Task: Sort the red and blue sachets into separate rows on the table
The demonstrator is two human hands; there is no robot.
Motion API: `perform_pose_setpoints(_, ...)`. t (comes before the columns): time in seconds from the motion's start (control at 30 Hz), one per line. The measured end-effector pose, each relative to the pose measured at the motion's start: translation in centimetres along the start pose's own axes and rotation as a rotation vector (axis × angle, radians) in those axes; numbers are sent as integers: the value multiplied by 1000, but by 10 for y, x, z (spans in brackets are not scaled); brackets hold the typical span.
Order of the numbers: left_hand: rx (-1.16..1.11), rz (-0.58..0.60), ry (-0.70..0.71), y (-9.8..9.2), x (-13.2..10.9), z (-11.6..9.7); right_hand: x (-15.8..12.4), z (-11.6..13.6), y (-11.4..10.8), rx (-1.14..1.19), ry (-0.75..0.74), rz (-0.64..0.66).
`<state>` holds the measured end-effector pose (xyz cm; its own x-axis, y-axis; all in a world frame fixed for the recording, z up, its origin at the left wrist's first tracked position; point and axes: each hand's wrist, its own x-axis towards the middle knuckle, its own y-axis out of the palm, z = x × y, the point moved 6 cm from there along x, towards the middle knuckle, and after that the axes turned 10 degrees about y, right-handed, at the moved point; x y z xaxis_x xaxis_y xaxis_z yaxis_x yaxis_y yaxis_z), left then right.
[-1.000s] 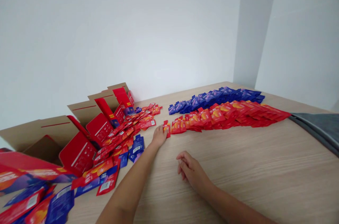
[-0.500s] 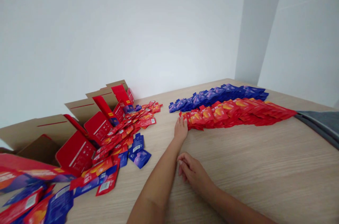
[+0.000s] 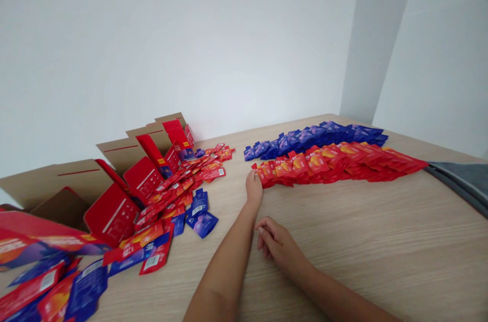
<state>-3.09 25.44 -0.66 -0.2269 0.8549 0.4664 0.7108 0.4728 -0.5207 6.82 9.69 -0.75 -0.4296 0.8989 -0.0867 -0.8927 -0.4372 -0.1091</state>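
A long row of overlapping red sachets (image 3: pixel 335 162) lies across the far side of the wooden table (image 3: pixel 362 240). A row of blue sachets (image 3: pixel 316 136) runs just behind it. My left hand (image 3: pixel 253 188) reaches to the left end of the red row, with thumb and fingers closed on the end sachet (image 3: pixel 260 173). Nearer to me, my right hand (image 3: pixel 277 247) rests on the bare table with its fingers curled in, and nothing shows in them.
At the left, open cardboard boxes (image 3: pixel 114 152) with red flaps stand against the white wall. A loose heap of red and blue sachets (image 3: pixel 171 195) spills from them towards me. One blue sachet (image 3: pixel 205 223) lies apart. A grey cloth (image 3: pixel 463 180) lies at the right edge.
My left hand slid rightwards along the table, and the left end of the red row bunched up to the right with it. It has since drawn back slightly. My right hand stayed put.
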Motion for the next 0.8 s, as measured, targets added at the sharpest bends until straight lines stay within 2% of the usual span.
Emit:
perform_pose_setpoints(0.17,-12,-24,-17,-9,0,9,0,2,0,4,-4,1)
perform_pose_setpoints(0.3,12,-24,-15,-24,1,17,0,3,0,-4,13,-8)
perform_pose_setpoints(0.6,170,76,23,-42,-2,23,0,1,1,5,27,-8)
perform_pose_setpoints(0.7,310,86,-5,-61,11,34,0,0,1,16,26,-4)
perform_pose_setpoints(0.8,471,91,-51,-92,33,51,1,-2,1,35,33,-2)
